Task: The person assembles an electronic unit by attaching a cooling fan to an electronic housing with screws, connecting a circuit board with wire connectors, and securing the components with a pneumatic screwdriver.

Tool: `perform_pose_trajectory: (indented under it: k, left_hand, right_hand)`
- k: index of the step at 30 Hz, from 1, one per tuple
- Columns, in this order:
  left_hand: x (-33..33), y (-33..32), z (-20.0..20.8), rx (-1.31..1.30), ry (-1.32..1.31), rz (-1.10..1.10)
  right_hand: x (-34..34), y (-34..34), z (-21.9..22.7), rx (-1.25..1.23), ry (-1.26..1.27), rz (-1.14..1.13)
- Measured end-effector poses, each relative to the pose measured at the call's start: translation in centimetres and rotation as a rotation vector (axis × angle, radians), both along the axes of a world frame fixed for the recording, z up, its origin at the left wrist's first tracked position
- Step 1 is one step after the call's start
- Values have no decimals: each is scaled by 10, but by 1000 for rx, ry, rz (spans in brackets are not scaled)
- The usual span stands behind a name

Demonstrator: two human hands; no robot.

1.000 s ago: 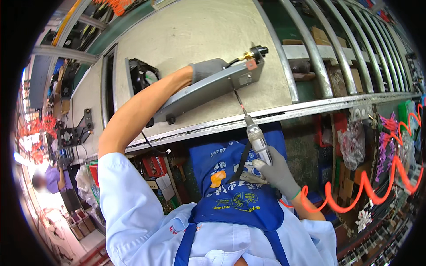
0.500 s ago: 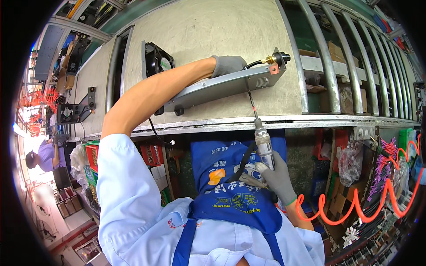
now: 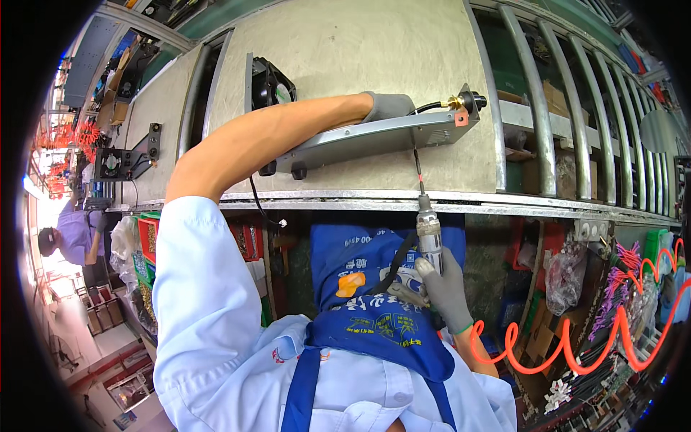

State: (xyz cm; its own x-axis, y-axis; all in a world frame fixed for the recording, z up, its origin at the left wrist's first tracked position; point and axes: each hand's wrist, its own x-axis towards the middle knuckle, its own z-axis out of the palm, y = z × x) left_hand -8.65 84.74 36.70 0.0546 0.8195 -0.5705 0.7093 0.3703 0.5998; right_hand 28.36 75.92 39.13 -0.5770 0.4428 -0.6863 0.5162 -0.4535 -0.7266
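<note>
A grey sheet-metal housing (image 3: pixel 367 142) lies across the bench, with a black fan (image 3: pixel 272 88) at its left end and a brass fitting with a black knob (image 3: pixel 473 101) at its right end. My left hand (image 3: pixel 391 106), in a grey glove, reaches over to the far side of the housing; its fingers are hidden there. My right hand (image 3: pixel 448 284), also gloved, is closed around a silver power screwdriver (image 3: pixel 430 234). Its long bit (image 3: pixel 418 167) points away from me, and the tip meets the near face of the housing close to the vent slots.
The pale bench top (image 3: pixel 360 50) ends at metal rollers (image 3: pixel 536 108) on the right. A similar fan assembly (image 3: pixel 111 164) sits further left. An orange coiled hose (image 3: pixel 561 363) hangs at the right. Parts bins (image 3: pixel 147 237) line the near side. Another person (image 3: pixel 72 241) stands far left.
The view has shifted slightly, so the bench and housing appear a little further right. The bit stays against the same spot on the housing, and both hands keep their places.
</note>
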Motion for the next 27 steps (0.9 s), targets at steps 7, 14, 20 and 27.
perform_pose_trajectory:
  k: [7,14,20,27]
  left_hand:
    - [-6,5,-8,21,-1,6]
    - [-13,-26,85,434,441,-83]
    - [35,-127,139,577,395,166]
    - [36,-170,116,815,634,188]
  right_hand:
    - [-1,-4,2,70,42,-17]
    - [62,23,28,343,6,95]
    - [142,98,89,850,-275,584]
    - [159,233,78,1023,-873,720]
